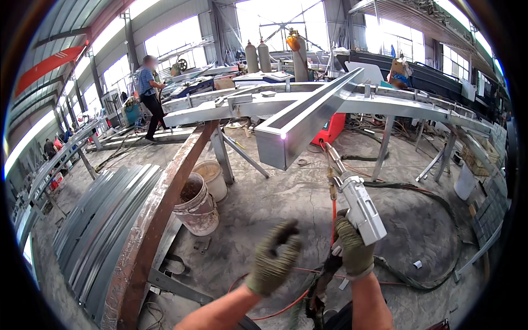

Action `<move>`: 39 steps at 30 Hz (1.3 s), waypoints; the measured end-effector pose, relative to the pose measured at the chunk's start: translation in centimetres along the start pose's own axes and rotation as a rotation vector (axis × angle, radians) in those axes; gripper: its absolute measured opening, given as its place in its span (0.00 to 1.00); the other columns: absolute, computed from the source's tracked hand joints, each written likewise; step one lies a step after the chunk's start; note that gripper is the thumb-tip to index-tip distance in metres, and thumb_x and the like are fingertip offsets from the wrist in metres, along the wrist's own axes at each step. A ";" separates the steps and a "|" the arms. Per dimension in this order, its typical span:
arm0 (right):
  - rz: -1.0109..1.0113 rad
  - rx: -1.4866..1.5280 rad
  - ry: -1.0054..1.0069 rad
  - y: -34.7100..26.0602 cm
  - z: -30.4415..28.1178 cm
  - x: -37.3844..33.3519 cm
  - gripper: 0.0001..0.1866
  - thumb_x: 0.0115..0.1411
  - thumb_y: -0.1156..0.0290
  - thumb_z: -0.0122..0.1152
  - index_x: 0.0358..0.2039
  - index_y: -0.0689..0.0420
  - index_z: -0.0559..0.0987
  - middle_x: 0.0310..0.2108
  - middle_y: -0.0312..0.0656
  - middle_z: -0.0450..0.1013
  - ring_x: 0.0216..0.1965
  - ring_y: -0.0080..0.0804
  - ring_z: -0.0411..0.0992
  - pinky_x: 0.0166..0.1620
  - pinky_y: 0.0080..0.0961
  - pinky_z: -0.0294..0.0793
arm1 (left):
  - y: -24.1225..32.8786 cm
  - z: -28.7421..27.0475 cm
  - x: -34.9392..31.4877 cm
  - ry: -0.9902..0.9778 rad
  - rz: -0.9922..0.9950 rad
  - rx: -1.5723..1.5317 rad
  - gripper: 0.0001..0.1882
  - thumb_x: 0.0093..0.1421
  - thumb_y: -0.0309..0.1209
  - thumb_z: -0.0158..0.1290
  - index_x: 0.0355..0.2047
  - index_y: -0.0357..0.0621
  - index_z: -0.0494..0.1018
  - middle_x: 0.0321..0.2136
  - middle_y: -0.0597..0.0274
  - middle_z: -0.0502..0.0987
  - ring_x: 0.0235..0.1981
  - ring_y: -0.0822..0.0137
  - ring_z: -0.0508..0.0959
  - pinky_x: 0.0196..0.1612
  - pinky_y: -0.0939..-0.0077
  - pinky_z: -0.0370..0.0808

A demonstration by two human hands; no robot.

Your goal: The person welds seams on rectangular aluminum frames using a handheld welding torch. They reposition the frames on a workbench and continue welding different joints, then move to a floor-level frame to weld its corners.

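My gloved right hand (352, 245) is wrapped round the grip of a silver handheld laser welding gun (357, 203). The gun's nozzle points up and away, below a long shiny metal box beam (308, 118). That beam lies across the work frame, its near end jutting out towards me. A small pinkish-white spot of light glows at the top of the beam's end face, apart from the nozzle. My left hand (275, 257), in a green glove, hovers low beside the gun with curved fingers and the thumb apart; nothing shows in it.
A brown steel beam (159, 225) runs diagonally at left, beside two dirty buckets (197, 212) and stacked metal strips (104, 220). A red box (330, 129) stands under the metal frame (407, 107). Cables and a hose (459, 236) trail over the floor. Another person (148, 91) stands back left.
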State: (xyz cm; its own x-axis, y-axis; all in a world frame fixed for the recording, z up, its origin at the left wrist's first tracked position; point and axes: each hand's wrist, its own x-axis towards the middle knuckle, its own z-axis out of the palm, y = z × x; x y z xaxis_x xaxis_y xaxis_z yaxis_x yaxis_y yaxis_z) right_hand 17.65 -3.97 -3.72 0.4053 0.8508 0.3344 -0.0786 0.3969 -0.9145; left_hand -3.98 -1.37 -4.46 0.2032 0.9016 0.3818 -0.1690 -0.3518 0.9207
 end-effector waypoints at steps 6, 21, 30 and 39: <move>0.007 -0.006 0.143 4.3 -2.6 3.1 0.07 0.72 0.75 0.73 0.48 0.58 0.85 0.34 0.31 0.78 0.33 0.21 0.75 0.36 0.26 0.75 | 11.7 -6.5 12.3 0.316 0.263 0.471 0.25 0.78 0.47 0.64 0.59 0.36 0.84 0.45 0.61 0.87 0.44 0.71 0.83 0.51 0.74 0.81; 0.024 -0.096 0.108 12.1 -1.2 5.1 0.23 0.66 0.68 0.82 0.58 0.63 0.86 0.45 0.37 0.86 0.42 0.27 0.82 0.48 0.31 0.82 | 17.0 4.8 34.3 -0.498 -0.155 1.731 0.60 0.53 0.80 0.68 0.68 0.38 0.81 0.63 0.42 0.85 0.64 0.47 0.84 0.68 0.55 0.79; 0.075 -0.285 0.141 15.1 -1.7 5.9 0.27 0.65 0.55 0.81 0.56 0.60 0.89 0.45 0.48 0.90 0.47 0.43 0.89 0.52 0.39 0.85 | 16.5 7.4 31.8 -0.422 -0.156 1.864 0.49 0.54 0.67 0.68 0.63 0.39 0.85 0.62 0.41 0.86 0.62 0.47 0.86 0.65 0.55 0.81; 0.128 -0.279 0.165 13.6 -3.1 6.4 0.27 0.64 0.56 0.82 0.56 0.61 0.88 0.45 0.46 0.90 0.46 0.40 0.88 0.51 0.38 0.84 | 10.5 9.1 31.2 -0.298 0.215 2.273 0.18 0.74 0.30 0.58 0.60 0.48 0.88 0.55 0.51 0.91 0.55 0.45 0.90 0.52 0.25 0.81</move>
State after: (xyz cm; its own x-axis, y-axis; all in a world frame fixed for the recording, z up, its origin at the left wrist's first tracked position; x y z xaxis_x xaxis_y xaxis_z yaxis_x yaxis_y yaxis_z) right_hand 22.04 5.80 -14.73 0.5521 0.8113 0.1923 0.1047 0.1613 -0.9813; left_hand 9.40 20.73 17.89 0.4602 0.8507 0.2539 0.7398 -0.2094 -0.6394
